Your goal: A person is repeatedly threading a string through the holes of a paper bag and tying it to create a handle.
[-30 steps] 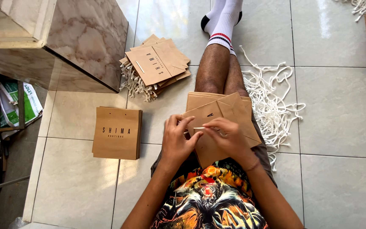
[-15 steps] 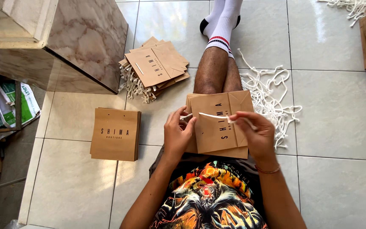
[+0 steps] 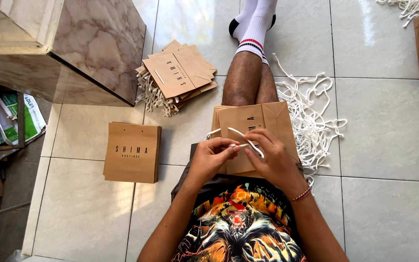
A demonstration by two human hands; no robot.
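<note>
Drawn back together since half a second ago: left hand (image 3: 212, 157) and right hand (image 3: 273, 160), fingertips pinched on thin white cord (image 3: 246, 137) looping over flat brown paper bag (image 3: 253, 127) on lap. Beside, on glossy tile: neat bag stack (image 3: 132, 152), tangled cord pile (image 3: 311, 116).

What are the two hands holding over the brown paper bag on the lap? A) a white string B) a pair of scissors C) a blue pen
A: both the left hand and the right hand pinch a white string looping over the brown paper bag.
</note>
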